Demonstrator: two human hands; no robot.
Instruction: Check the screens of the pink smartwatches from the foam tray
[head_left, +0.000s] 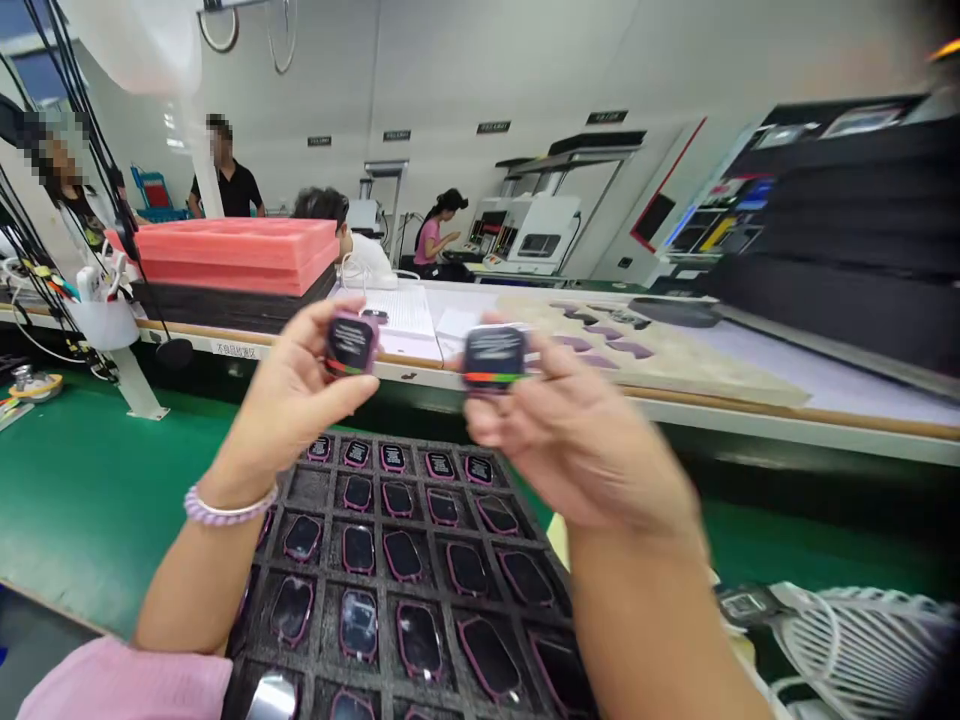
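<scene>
My left hand (300, 370) grips a small smartwatch body (350, 345) by its edges, its lit screen turned toward me with white text and a coloured bar. In my right hand (570, 430) is a second watch body (493, 358), also lit with text and a red-to-green bar; this hand is blurred by motion. Both are raised side by side above a black foam tray (307, 492). Purple-rimmed watch bodies (403, 554) fill most of its compartments, and those in the far row show lit text. One compartment near the far left holds nothing.
Behind the tray runs a shelf with red foam blocks (232, 255), white sheets and a beige board (675, 360) bearing purple pieces. A coiled white cable (862, 640) lies at right on the green bench (82, 470). Several people are in the background.
</scene>
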